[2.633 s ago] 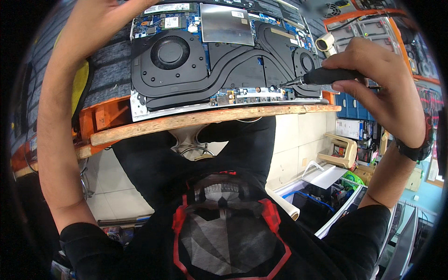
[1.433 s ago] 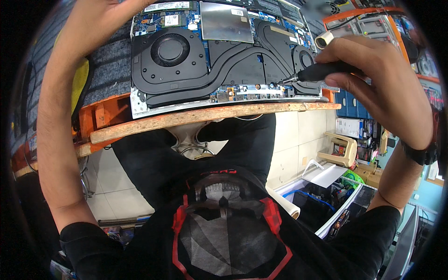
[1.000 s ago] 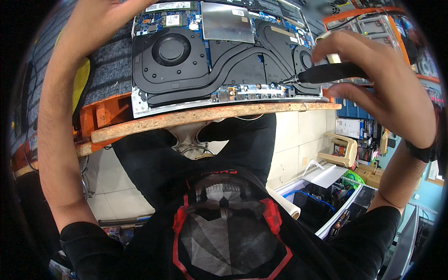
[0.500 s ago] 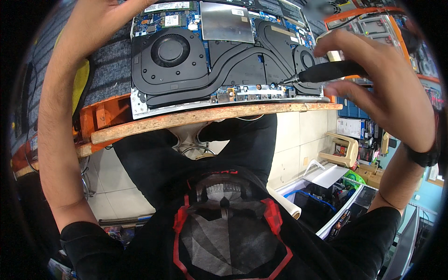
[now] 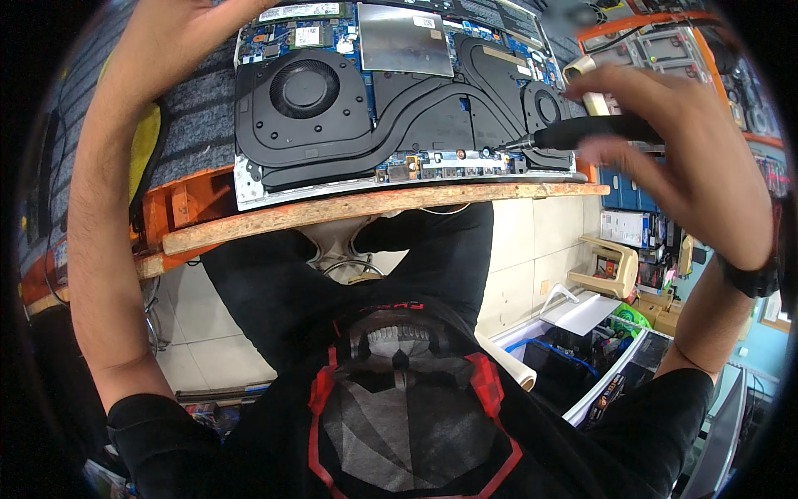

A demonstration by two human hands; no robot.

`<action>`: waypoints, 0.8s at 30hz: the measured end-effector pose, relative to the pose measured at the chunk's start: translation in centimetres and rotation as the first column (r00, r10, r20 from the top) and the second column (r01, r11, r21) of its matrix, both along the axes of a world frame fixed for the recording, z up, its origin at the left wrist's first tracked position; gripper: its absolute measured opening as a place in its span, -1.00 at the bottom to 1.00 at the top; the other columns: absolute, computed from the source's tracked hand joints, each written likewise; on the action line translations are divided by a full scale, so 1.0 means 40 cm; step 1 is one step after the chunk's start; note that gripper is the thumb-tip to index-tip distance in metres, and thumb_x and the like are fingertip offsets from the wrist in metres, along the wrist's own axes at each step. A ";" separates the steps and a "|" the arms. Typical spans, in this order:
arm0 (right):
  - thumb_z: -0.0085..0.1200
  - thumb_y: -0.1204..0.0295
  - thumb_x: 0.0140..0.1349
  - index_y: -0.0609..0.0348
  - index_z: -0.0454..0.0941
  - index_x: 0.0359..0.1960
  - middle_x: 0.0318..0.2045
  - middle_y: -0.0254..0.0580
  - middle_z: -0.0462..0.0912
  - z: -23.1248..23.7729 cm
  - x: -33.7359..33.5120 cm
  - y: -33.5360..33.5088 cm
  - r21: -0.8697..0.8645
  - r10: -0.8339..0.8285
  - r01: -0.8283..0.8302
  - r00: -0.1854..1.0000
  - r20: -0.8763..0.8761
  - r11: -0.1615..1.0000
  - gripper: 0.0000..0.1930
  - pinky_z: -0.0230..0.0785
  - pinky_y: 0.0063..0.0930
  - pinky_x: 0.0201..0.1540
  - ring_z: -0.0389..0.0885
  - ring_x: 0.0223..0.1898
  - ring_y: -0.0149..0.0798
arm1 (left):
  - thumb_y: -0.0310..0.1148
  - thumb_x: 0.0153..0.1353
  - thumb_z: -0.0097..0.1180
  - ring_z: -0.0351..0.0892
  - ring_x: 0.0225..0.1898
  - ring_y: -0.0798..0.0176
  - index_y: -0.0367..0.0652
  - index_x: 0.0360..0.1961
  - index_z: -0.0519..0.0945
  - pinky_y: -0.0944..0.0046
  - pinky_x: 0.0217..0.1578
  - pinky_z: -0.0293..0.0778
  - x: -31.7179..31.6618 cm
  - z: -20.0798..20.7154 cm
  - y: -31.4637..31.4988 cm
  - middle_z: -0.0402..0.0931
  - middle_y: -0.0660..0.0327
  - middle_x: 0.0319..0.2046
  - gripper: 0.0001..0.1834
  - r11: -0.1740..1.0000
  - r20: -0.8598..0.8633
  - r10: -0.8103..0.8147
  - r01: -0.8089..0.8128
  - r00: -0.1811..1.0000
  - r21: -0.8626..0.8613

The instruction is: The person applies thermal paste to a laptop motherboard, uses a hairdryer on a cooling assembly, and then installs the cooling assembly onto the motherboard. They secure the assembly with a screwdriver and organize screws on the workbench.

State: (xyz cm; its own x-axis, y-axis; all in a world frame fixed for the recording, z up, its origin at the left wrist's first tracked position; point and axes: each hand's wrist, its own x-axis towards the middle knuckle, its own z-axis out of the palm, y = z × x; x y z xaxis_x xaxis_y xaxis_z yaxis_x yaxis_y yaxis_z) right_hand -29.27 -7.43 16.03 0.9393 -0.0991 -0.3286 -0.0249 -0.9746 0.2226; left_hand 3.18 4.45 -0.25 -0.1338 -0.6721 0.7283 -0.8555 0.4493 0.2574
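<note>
An opened laptop (image 5: 432,125) lies with its inside facing up, showing black fans, curved heat pipes and a blue circuit board. My right hand (image 5: 690,158) loosely holds a black-handled screwdriver (image 5: 573,131) almost level, its fingers partly blurred. The screwdriver's tip points left at a screw (image 5: 487,152) near the laptop's front edge; whether they touch I cannot tell. At the laptop's far left corner is my left hand (image 5: 170,37), its thumb side reaching over that edge. The picture's top cuts off most of its fingers, so any hold there is hidden.
The laptop rests on a grey ribbed mat (image 5: 195,133) behind a worn wooden edge (image 5: 374,212). A yellow-and-black item (image 5: 145,150) lies left of it. Orange racks (image 5: 657,33) with parts stand at far right. A cream stool (image 5: 611,266) and a bin (image 5: 557,366) stand lower right.
My right thumb and fingers have shifted slightly around the screwdriver handle, which has slid a little in the hand. The tip stays at the same spot, and my left hand has hardly moved.
</note>
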 end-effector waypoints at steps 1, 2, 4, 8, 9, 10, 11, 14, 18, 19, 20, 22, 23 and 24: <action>0.21 0.30 0.33 0.24 0.55 -0.09 -0.41 -0.01 0.62 -0.002 0.001 0.007 0.031 0.055 -0.058 0.994 0.091 0.998 -0.73 0.23 -0.23 -0.49 0.54 -0.49 -0.13 | -0.39 0.22 0.33 0.59 -0.40 0.36 -0.20 -0.26 0.74 0.35 -0.37 0.46 -0.032 0.041 0.041 0.69 0.22 -0.40 -0.88 0.996 0.026 0.087 -0.087 0.996 0.011; 0.21 0.32 0.32 0.23 0.54 -0.09 -0.41 -0.01 0.62 -0.008 0.004 0.012 0.095 -0.010 0.002 0.997 0.079 0.995 -0.73 0.25 -0.24 -0.48 0.55 -0.48 -0.12 | -0.39 0.22 0.33 0.59 -0.40 0.36 -0.20 -0.27 0.74 0.35 -0.37 0.46 -0.067 0.061 0.060 0.69 0.22 -0.40 -0.88 0.988 0.042 0.152 -0.153 0.988 0.027; 0.22 0.35 0.32 0.24 0.54 -0.10 -0.40 -0.02 0.62 -0.002 0.017 0.013 0.060 -0.138 0.143 0.987 -0.084 0.988 -0.75 0.32 -0.25 -0.44 0.59 -0.45 -0.09 | -0.39 0.22 0.33 0.58 -0.41 0.36 -0.20 -0.27 0.74 0.35 -0.37 0.46 -0.063 0.052 0.046 0.69 0.22 -0.40 -0.88 0.988 0.041 0.149 -0.151 0.988 0.033; 0.21 0.41 0.32 0.26 0.53 -0.13 -0.33 0.01 0.64 0.015 0.043 0.027 -0.007 0.024 -0.025 0.998 -0.065 1.000 -0.79 0.48 -0.22 -0.32 0.69 -0.35 -0.01 | -0.38 0.23 0.33 0.60 -0.40 0.35 -0.22 -0.27 0.73 0.34 -0.36 0.48 -0.030 0.046 0.044 0.69 0.22 -0.41 -0.87 0.987 0.023 0.141 -0.142 0.990 0.072; 0.21 0.42 0.32 0.27 0.53 -0.13 -0.31 0.01 0.64 0.014 0.040 0.029 0.029 0.031 -0.030 0.999 -0.031 0.999 -0.79 0.50 -0.22 -0.30 0.70 -0.32 0.00 | -0.38 0.23 0.33 0.60 -0.40 0.35 -0.22 -0.27 0.73 0.33 -0.35 0.49 -0.054 0.060 0.051 0.68 0.21 -0.41 -0.87 0.986 0.031 0.151 -0.153 0.988 0.070; 0.21 0.43 0.32 0.28 0.53 -0.13 -0.29 0.02 0.64 0.012 0.038 0.031 0.065 0.039 -0.039 0.999 0.003 0.997 -0.79 0.52 -0.21 -0.28 0.72 -0.30 0.01 | -0.38 0.23 0.33 0.61 -0.39 0.35 -0.22 -0.27 0.73 0.33 -0.35 0.50 -0.061 0.062 0.052 0.68 0.21 -0.41 -0.87 0.986 0.034 0.153 -0.155 0.988 0.064; 0.22 0.42 0.31 0.29 0.54 -0.13 -0.27 0.03 0.64 0.027 0.039 0.033 0.073 -0.082 0.088 0.993 -0.088 0.993 -0.79 0.53 -0.21 -0.27 0.72 -0.29 0.01 | -0.38 0.23 0.33 0.62 -0.39 0.34 -0.22 -0.27 0.73 0.32 -0.34 0.51 -0.067 0.063 0.055 0.68 0.21 -0.41 -0.87 0.986 0.037 0.156 -0.158 0.987 0.059; 0.24 0.41 0.29 0.29 0.55 -0.11 -0.27 0.02 0.66 0.025 0.023 0.023 0.023 -0.085 0.087 0.992 -0.089 0.996 -0.76 0.55 -0.25 -0.28 0.73 -0.28 -0.01 | -0.39 0.23 0.33 0.63 -0.38 0.34 -0.23 -0.28 0.73 0.31 -0.33 0.52 -0.055 0.060 0.054 0.69 0.20 -0.41 -0.87 0.988 -0.010 0.133 -0.132 0.991 0.081; 0.26 0.41 0.27 0.29 0.57 -0.10 -0.27 -0.01 0.67 0.000 0.012 0.014 0.043 0.061 -0.060 0.998 -0.002 0.997 -0.74 0.55 -0.29 -0.32 0.72 -0.32 -0.04 | -0.39 0.23 0.33 0.63 -0.37 0.33 -0.23 -0.28 0.73 0.31 -0.32 0.53 -0.021 0.045 0.036 0.69 0.20 -0.41 -0.87 0.989 -0.093 0.072 -0.059 0.993 0.134; 0.26 0.41 0.27 0.30 0.57 -0.10 -0.27 -0.01 0.68 -0.002 0.009 0.011 0.053 0.059 -0.058 0.998 -0.013 0.997 -0.74 0.55 -0.30 -0.32 0.72 -0.33 -0.04 | -0.39 0.23 0.33 0.63 -0.37 0.33 -0.23 -0.28 0.73 0.31 -0.31 0.53 -0.022 0.040 0.027 0.69 0.20 -0.41 -0.87 0.992 -0.087 0.049 -0.039 0.995 0.120; 0.26 0.41 0.27 0.30 0.58 -0.10 -0.26 -0.01 0.68 0.004 0.006 0.008 0.051 0.019 -0.016 0.998 -0.063 0.999 -0.74 0.55 -0.29 -0.33 0.72 -0.33 -0.04 | -0.39 0.23 0.33 0.63 -0.37 0.33 -0.23 -0.28 0.73 0.31 -0.31 0.53 -0.024 0.034 0.019 0.69 0.20 -0.41 -0.87 0.991 -0.086 0.049 -0.038 0.995 0.125; 0.25 0.41 0.28 0.30 0.58 -0.09 -0.25 0.01 0.68 0.019 0.020 0.008 0.051 0.009 -0.003 0.994 -0.109 0.999 -0.74 0.55 -0.29 -0.32 0.71 -0.31 -0.04 | -0.39 0.23 0.33 0.63 -0.37 0.33 -0.22 -0.28 0.73 0.31 -0.31 0.54 -0.022 0.048 0.039 0.69 0.19 -0.41 -0.87 0.987 -0.066 0.090 -0.080 0.994 0.139; 0.25 0.42 0.28 0.30 0.58 -0.09 -0.24 0.01 0.67 0.024 0.027 0.008 0.052 0.017 -0.011 0.993 -0.115 0.999 -0.75 0.55 -0.29 -0.30 0.71 -0.29 -0.04 | -0.39 0.23 0.33 0.63 -0.37 0.33 -0.22 -0.28 0.73 0.31 -0.31 0.54 -0.030 0.056 0.052 0.69 0.19 -0.40 -0.87 0.988 -0.020 0.116 -0.113 0.993 0.109; 0.25 0.42 0.28 0.30 0.59 -0.08 -0.24 0.01 0.68 0.023 0.027 0.006 0.063 0.009 -0.002 0.994 -0.113 0.998 -0.75 0.55 -0.30 -0.28 0.71 -0.27 -0.05 | -0.39 0.23 0.33 0.63 -0.37 0.33 -0.22 -0.28 0.74 0.31 -0.31 0.54 -0.050 0.057 0.052 0.69 0.19 -0.40 -0.87 0.989 0.017 0.124 -0.125 0.992 0.076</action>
State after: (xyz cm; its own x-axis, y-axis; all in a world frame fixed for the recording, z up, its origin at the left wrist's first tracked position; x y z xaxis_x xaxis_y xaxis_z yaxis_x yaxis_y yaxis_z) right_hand -28.18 -7.20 16.94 0.8961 -0.0698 -0.4384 0.0023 -0.9868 0.1617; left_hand 1.18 6.55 2.01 -0.0540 -0.7378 0.6729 -0.9068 0.3184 0.2763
